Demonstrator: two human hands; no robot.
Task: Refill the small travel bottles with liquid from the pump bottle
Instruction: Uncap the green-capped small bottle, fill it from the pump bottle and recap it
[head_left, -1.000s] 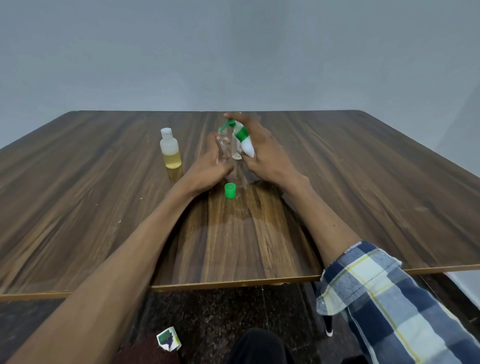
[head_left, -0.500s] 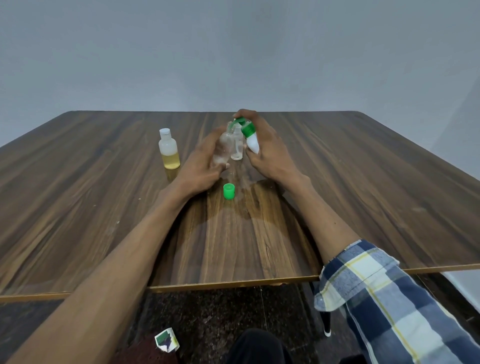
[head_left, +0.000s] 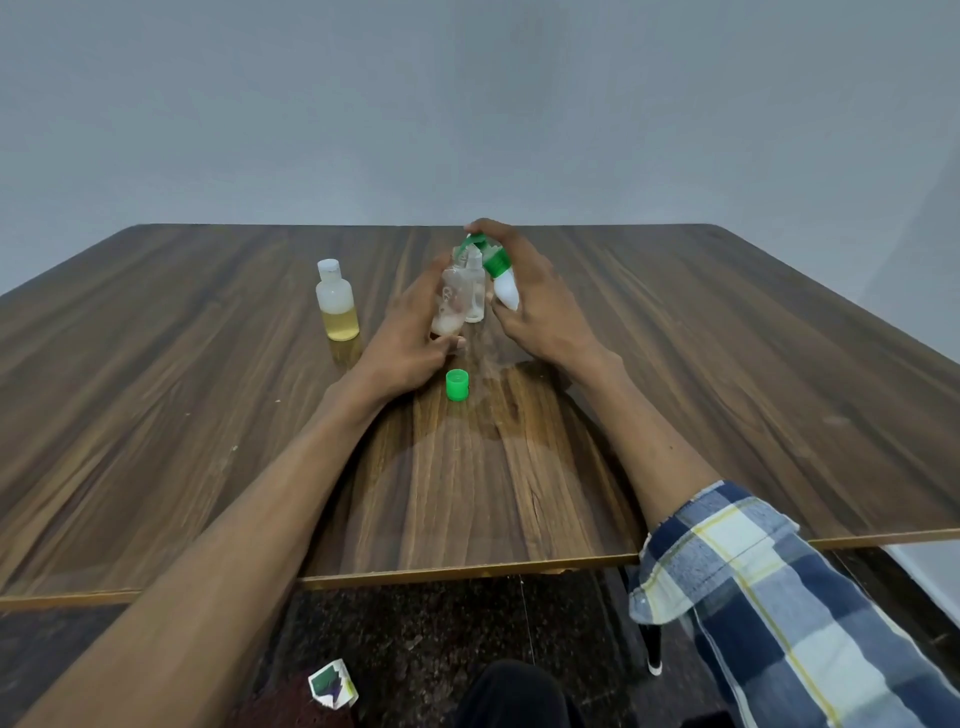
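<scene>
Pump bottle (head_left: 503, 278) tips left in the right hand (head_left: 535, 306), fingers wrapped round it, nozzle over the clear travel bottle (head_left: 453, 301) gripped by the left hand (head_left: 410, 338), tilted to meet it mid-table.

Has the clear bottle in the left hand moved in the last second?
Yes. The clear bottle has tilted and lifted away from the loose green cap on the table.
</scene>
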